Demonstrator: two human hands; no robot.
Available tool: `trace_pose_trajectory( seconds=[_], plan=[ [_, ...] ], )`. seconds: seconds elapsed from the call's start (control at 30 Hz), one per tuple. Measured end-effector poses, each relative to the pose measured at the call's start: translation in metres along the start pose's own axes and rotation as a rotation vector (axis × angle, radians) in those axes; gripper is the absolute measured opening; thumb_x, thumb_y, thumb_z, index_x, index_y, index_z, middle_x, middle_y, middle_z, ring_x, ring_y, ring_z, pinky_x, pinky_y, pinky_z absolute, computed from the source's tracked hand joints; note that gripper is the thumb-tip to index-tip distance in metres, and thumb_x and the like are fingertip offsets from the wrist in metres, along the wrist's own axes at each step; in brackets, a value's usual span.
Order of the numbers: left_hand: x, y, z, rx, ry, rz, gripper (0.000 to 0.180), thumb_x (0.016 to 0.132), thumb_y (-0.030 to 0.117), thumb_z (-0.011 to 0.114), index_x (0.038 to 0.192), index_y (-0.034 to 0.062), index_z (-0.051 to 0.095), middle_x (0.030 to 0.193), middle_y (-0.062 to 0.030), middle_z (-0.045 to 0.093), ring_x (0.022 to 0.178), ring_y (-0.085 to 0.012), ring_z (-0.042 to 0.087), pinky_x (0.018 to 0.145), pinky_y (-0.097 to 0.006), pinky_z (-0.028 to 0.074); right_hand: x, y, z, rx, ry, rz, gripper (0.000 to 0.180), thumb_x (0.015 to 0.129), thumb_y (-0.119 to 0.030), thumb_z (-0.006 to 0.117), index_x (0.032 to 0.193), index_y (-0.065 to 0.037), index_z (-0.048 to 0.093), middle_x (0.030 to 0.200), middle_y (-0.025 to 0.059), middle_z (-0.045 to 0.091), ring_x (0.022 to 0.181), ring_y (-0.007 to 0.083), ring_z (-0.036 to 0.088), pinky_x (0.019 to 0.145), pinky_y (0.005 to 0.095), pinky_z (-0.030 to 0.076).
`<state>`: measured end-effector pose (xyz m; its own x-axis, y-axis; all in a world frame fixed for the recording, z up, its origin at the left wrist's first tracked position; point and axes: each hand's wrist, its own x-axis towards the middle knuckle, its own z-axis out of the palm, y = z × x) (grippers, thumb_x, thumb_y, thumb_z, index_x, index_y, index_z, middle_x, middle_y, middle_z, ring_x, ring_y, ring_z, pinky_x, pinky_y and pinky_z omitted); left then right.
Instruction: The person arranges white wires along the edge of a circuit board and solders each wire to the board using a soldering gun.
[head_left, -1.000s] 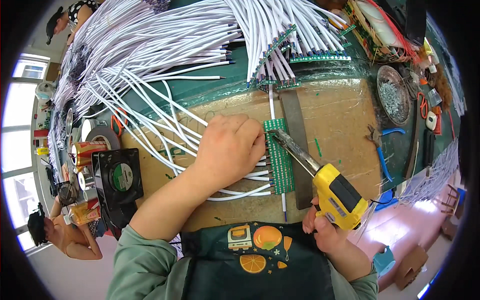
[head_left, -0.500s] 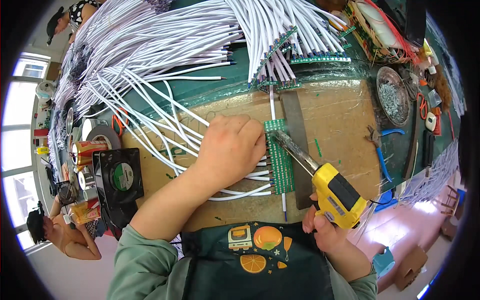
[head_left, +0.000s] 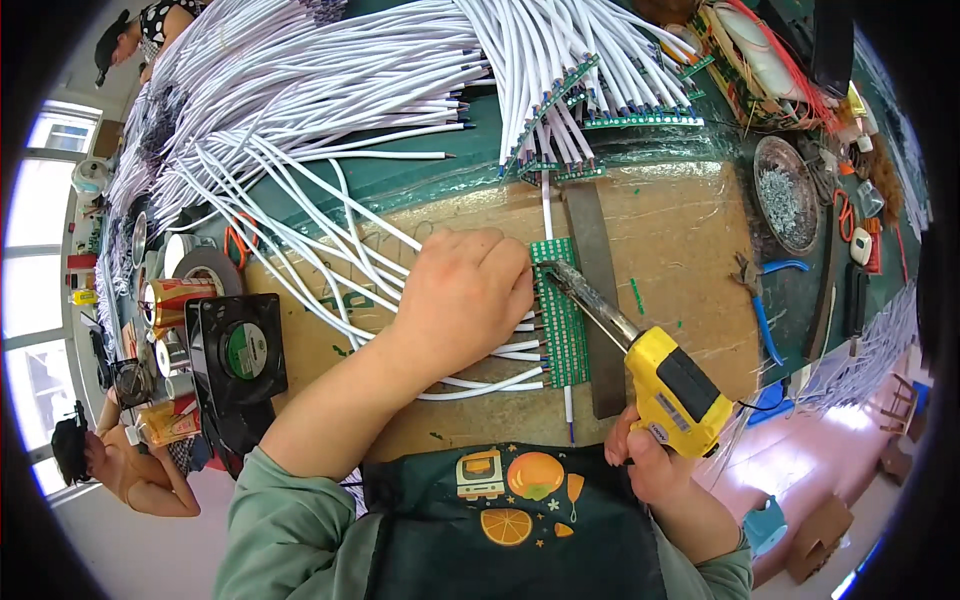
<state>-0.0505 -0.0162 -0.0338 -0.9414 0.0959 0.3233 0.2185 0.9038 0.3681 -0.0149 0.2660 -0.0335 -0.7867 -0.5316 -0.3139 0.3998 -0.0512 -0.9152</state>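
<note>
A green circuit board strip (head_left: 568, 330) lies upright in the picture on a brown work board. My left hand (head_left: 465, 290) is closed in a pinch at its upper left edge, on a white cable whose end the fingers hide. Below that hand, several white cables (head_left: 515, 384) meet the strip's left side. My right hand (head_left: 655, 455) grips a yellow soldering gun (head_left: 680, 392) by its handle. The gun's metal tip touches or nearly touches the strip's upper part, close to my left fingertips. Single white cables stick out at the strip's top and bottom ends.
A dark flat bar (head_left: 597, 300) lies right of the strip. Farther right are blue-handled pliers (head_left: 765, 310) and a metal dish (head_left: 787, 195) of small bits. A black fan (head_left: 240, 350) stands left. Cable bundles (head_left: 330, 85) fill the far side. Two other people are at the left.
</note>
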Motion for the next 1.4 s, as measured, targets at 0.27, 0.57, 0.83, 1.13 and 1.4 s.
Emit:
trace_pose_trajectory(
  seconds=[0.27,0.57,0.83,1.13,1.4],
  plan=[
    [0.000,-0.001,0.001,-0.012,0.017,-0.008,0.011,0.077,0.009,0.072,0.081,0.0100,0.061,0.078,-0.0062,0.062,0.075,-0.0288,0.060,0.072,-0.041,0.045,-0.004,0.004,-0.001,0.199,0.055,-0.023,0.066,0.089,-0.034,0.074,0.135,0.002,0.045,0.067,0.0055,0.052,0.053,0.0160,0.052,0.051,0.0307,0.046],
    [-0.001,-0.001,0.002,-0.062,0.039,-0.004,0.012,0.075,0.008,0.071,0.080,0.0090,0.060,0.074,-0.0066,0.062,0.070,-0.0289,0.061,0.069,-0.041,0.044,0.004,-0.001,-0.010,0.220,0.125,-0.148,0.067,0.088,-0.032,0.075,0.134,0.003,0.042,0.067,0.0037,0.051,0.052,0.0150,0.052,0.047,0.0296,0.045],
    [0.000,0.002,-0.006,-0.005,0.066,0.028,0.010,0.078,0.011,0.070,0.082,0.0085,0.061,0.072,-0.0075,0.060,0.069,-0.0287,0.060,0.066,-0.041,0.042,0.009,0.002,-0.012,0.259,0.099,-0.138,0.067,0.089,-0.032,0.074,0.136,0.002,0.042,0.068,0.0041,0.052,0.054,0.0157,0.053,0.048,0.0309,0.047],
    [0.048,-0.057,-0.044,0.056,0.128,-0.189,0.016,0.085,0.020,0.069,0.089,0.0043,0.070,0.090,-0.0142,0.069,0.087,-0.0339,0.065,0.081,-0.044,0.051,0.009,0.002,-0.014,0.268,0.123,-0.106,0.068,0.086,-0.034,0.078,0.135,0.000,0.045,0.067,0.0032,0.051,0.052,0.0149,0.052,0.049,0.0307,0.047],
    [0.119,-0.099,-0.020,0.258,0.178,-0.168,0.017,0.082,0.019,0.072,0.090,0.0045,0.070,0.088,-0.0127,0.065,0.094,-0.0331,0.062,0.083,-0.044,0.049,0.011,0.004,-0.012,0.287,0.116,-0.116,0.070,0.085,-0.034,0.077,0.137,0.000,0.043,0.066,0.0037,0.051,0.052,0.0152,0.051,0.049,0.0311,0.046]
  ],
)
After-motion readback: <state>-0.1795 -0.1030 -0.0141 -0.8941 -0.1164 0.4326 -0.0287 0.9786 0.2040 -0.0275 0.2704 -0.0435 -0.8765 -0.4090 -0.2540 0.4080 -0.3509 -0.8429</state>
